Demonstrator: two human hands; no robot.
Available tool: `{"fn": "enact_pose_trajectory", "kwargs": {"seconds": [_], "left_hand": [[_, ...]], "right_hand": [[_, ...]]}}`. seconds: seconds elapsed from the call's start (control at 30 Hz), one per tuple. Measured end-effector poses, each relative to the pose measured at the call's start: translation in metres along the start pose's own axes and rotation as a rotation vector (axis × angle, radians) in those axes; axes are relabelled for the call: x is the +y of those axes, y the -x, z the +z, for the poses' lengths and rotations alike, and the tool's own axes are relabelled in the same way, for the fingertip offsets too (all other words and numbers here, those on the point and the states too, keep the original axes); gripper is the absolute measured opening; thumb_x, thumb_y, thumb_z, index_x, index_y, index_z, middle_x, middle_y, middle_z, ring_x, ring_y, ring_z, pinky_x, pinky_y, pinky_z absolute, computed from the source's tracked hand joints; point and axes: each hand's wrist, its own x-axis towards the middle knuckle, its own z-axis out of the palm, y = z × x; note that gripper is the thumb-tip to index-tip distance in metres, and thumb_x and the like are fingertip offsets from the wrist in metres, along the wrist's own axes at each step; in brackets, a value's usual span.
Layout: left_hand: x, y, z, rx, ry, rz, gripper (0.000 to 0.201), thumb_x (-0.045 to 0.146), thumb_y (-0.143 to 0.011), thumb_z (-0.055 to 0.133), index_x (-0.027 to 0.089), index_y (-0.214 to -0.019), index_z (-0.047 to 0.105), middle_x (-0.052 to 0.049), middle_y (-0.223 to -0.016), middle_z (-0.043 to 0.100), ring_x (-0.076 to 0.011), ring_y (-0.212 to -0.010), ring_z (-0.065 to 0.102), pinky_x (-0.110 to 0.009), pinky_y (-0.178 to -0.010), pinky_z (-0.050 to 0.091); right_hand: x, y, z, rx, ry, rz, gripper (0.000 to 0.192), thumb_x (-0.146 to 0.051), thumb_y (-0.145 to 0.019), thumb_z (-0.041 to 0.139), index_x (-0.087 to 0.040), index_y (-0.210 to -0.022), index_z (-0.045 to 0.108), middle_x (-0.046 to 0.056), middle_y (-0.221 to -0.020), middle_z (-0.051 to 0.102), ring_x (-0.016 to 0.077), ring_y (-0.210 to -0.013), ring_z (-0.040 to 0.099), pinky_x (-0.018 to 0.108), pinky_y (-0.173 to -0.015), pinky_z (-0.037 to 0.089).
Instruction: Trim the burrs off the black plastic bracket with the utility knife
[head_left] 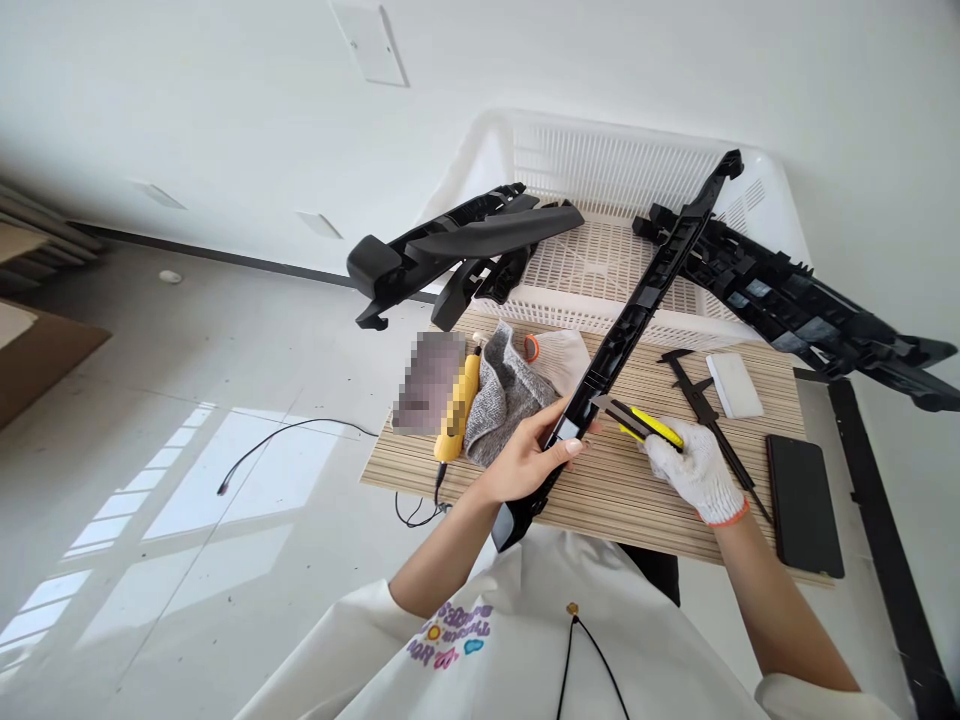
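Note:
My bare left hand (534, 455) is closed around the lower part of a long black plastic trim piece (637, 310). The piece slants from near my body up over the white basket, its ribbed side showing. In a white knit glove with an orange cuff, my right hand (694, 465) grips a yellow and black utility knife (649, 425). The knife's blade end points left and lies at the trim piece's right edge, just above my left fingers; whether it touches cannot be told.
A white slatted basket (600, 312) carries more black plastic parts (480, 240) (810, 300) on its left and right. On the striped table (600, 500) lie a yellow tool (456, 410), a grey cloth (506, 400), a white glove (562, 355), a caliper (701, 405), a white block (735, 385) and a phone (804, 505).

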Motion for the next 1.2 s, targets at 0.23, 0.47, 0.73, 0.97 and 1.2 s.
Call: {"fn": "enact_pose_trajectory", "kwargs": {"seconds": [0.23, 0.47, 0.73, 0.97, 1.2], "left_hand": [[0.0, 0.001, -0.001, -0.01, -0.009, 0.006, 0.074, 0.059, -0.092, 0.068, 0.021, -0.154, 0.053, -0.015, -0.123, 0.076, -0.0254, -0.094, 0.071, -0.027, -0.061, 0.056], [0.001, 0.001, -0.001, -0.03, -0.006, -0.001, 0.072, 0.059, -0.093, 0.067, 0.021, -0.153, 0.053, -0.015, -0.123, 0.076, -0.025, -0.095, 0.071, -0.026, -0.062, 0.056], [0.0, 0.001, -0.002, -0.032, 0.003, 0.01, 0.072, 0.058, -0.093, 0.067, 0.02, -0.153, 0.053, -0.015, -0.119, 0.076, -0.0233, -0.091, 0.07, -0.025, -0.061, 0.056], [-0.004, 0.001, -0.005, -0.055, 0.006, 0.052, 0.07, 0.053, -0.094, 0.068, 0.019, -0.154, 0.052, -0.015, -0.119, 0.076, -0.019, -0.087, 0.067, -0.023, -0.06, 0.055], [-0.004, 0.001, -0.005, -0.066, 0.018, 0.052, 0.069, 0.053, -0.095, 0.068, 0.019, -0.153, 0.052, -0.015, -0.118, 0.076, -0.0188, -0.086, 0.067, -0.022, -0.06, 0.055]], "right_hand": [[0.008, -0.002, -0.001, -0.059, -0.111, 0.06, 0.026, -0.043, -0.088, 0.058, -0.022, -0.074, 0.062, -0.004, -0.05, 0.055, 0.0124, -0.044, 0.048, 0.026, -0.046, 0.038], [0.009, -0.003, -0.005, -0.1, -0.104, 0.063, 0.027, -0.044, -0.089, 0.058, -0.021, -0.08, 0.066, -0.004, -0.052, 0.056, 0.013, -0.045, 0.05, 0.026, -0.046, 0.04], [0.005, -0.005, -0.009, -0.127, -0.05, 0.047, 0.029, -0.042, -0.088, 0.056, -0.021, -0.07, 0.06, -0.003, -0.049, 0.055, 0.0121, -0.045, 0.047, 0.027, -0.047, 0.037], [0.007, -0.005, -0.012, -0.169, -0.062, 0.091, 0.029, -0.043, -0.09, 0.057, -0.019, -0.075, 0.064, -0.003, -0.049, 0.055, 0.0115, -0.045, 0.045, 0.027, -0.047, 0.034], [0.002, -0.006, -0.014, -0.187, -0.075, 0.124, 0.027, -0.041, -0.088, 0.058, -0.019, -0.073, 0.064, -0.003, -0.049, 0.055, 0.0109, -0.044, 0.043, 0.027, -0.047, 0.032]]}}
